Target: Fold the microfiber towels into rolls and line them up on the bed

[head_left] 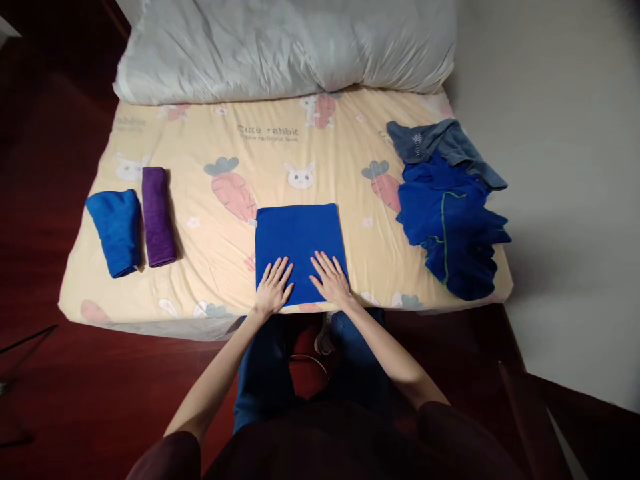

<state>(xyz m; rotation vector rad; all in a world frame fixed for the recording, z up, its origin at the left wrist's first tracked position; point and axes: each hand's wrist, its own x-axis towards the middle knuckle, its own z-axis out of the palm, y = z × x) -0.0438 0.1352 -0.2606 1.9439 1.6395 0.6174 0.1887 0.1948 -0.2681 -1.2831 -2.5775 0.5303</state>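
Note:
A blue cloth (300, 233) lies flat and square at the front edge of the bed, with a small white tag at its left side. My left hand (273, 287) rests palm down on its near left part, fingers spread. On the near right part lies my right hand (330, 277), also flat with fingers apart. Neither hand grips anything. To the left are a rolled purple towel (159, 217) and a blue folded cloth (117, 230), side by side.
A loose heap of blue clothes (450, 220) lies at the right, with a grey-blue cloth (445, 147) on its far side. A pale quilt (280, 50) spans the back of the bed (185, 280). A wall (555, 200) stands to the right.

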